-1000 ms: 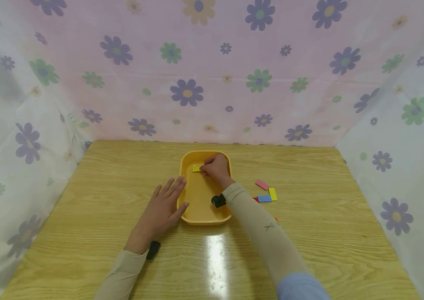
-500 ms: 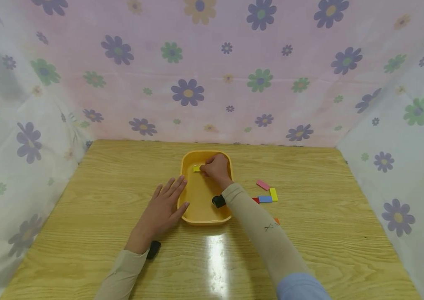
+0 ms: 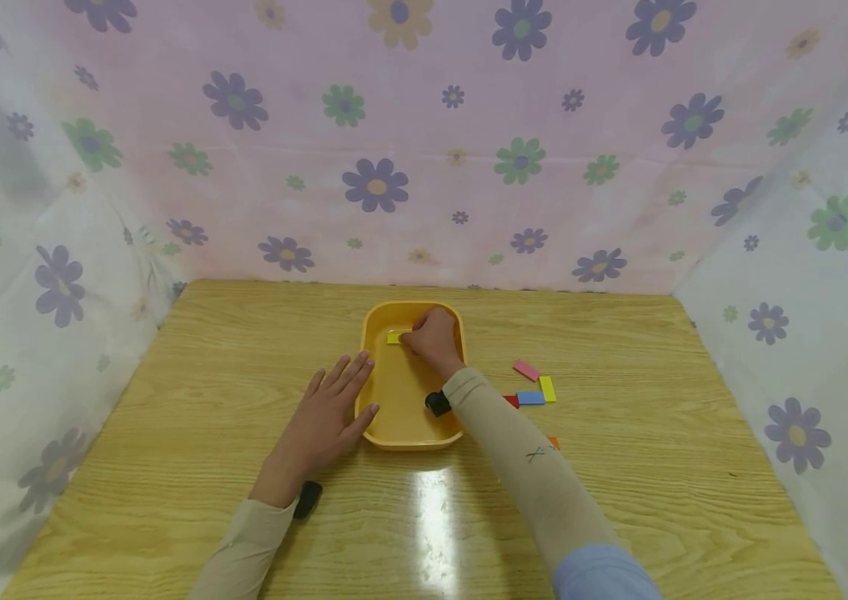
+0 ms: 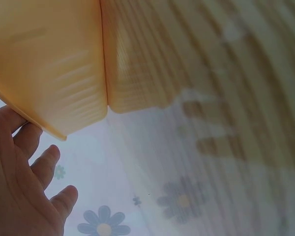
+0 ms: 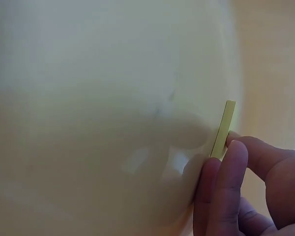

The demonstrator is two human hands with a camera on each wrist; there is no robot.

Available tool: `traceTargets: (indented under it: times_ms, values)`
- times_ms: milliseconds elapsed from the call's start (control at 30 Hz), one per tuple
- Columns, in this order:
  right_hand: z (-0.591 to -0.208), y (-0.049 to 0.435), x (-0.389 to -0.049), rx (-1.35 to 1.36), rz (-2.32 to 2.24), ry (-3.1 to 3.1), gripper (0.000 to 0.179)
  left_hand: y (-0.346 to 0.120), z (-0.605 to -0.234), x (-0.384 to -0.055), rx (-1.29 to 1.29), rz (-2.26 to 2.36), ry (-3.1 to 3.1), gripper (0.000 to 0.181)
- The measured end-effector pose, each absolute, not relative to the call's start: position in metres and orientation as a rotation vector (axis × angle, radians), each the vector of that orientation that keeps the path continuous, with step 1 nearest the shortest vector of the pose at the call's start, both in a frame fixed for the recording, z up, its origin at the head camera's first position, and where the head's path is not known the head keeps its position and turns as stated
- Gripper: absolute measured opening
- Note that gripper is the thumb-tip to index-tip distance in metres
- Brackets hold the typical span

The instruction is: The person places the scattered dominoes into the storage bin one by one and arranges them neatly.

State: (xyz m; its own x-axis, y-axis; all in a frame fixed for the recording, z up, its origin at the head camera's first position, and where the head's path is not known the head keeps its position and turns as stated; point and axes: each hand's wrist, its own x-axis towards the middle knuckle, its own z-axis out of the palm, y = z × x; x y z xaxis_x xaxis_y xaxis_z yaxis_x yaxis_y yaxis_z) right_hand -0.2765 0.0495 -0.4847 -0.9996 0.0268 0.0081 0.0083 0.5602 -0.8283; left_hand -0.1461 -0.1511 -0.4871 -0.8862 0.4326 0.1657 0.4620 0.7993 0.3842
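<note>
Inside a yellow-orange plastic tray (image 3: 401, 417), my right hand (image 3: 434, 340) pinches a thin yellow block (image 3: 393, 339) by its right end, near the tray's far wall. The right wrist view shows the block (image 5: 223, 129) between thumb and fingertips, close over the tray floor (image 5: 113, 98). My left hand (image 3: 322, 417) lies along the tray's left side with straight, spread fingers touching the rim. From the left wrist view, those fingers (image 4: 45, 164) rest against the outside edge of the tray wall (image 4: 54, 64).
Right of the tray on the wooden table (image 3: 619, 500) lie a pink block (image 3: 525, 370), another yellow block (image 3: 547, 388), a blue block (image 3: 531, 398), a red block (image 3: 512, 401) and an orange block (image 3: 554, 442). My right forearm partly covers the last two. Flowered cloth (image 3: 424, 208) surrounds the table.
The yellow block and my right fingers shift very slightly within the tray. My left hand keeps its place at the rim.
</note>
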Motion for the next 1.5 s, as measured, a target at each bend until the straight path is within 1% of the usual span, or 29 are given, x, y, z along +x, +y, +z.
traceTargets:
  times_ms: [200, 367, 533, 667, 867, 1033, 1233, 1367, 1500]
  values:
    - [-0.482, 0.052, -0.277, -0.033, 1.434, -2.794, 0.018, -0.15, -0.487, -0.147, -0.731, -0.649, -2.911, 0.067]
    - [-0.473, 0.057, -0.277, -0.03, 1.441, -2.822, 0.018, -0.149, -0.487, -0.147, -0.73, -0.648, -2.913, 0.067]
    - [-0.452, 0.064, -0.274, 0.044, 1.645, -2.735, 0.018, -0.149, -0.487, -0.147, -0.727, -0.649, -2.905, 0.067]
    - [-0.432, 0.07, -0.27, 0.045, 1.843, -2.645, 0.022, -0.15, -0.487, -0.147, -0.733, -0.66, -2.884, 0.067]
    - [-0.414, 0.078, -0.264, 0.083, 1.941, -2.589, 0.026, -0.15, -0.486, -0.146, -0.732, -0.688, -2.883, 0.066]
    - [-0.414, 0.088, -0.26, 0.188, 1.907, -2.512, 0.027, -0.15, -0.486, -0.145, -0.724, -0.706, -2.905, 0.067]
    - [-0.425, 0.106, -0.256, 0.265, 1.883, -2.394, 0.025, -0.151, -0.488, -0.146, -0.723, -0.715, -2.907, 0.067]
    - [-0.434, 0.12, -0.252, 0.251, 1.91, -2.328, 0.022, -0.151, -0.489, -0.146, -0.728, -0.714, -2.906, 0.067]
    - [-0.423, 0.137, -0.235, 0.198, 1.948, -2.333, 0.025, -0.151, -0.489, -0.146, -0.725, -0.711, -2.904, 0.067]
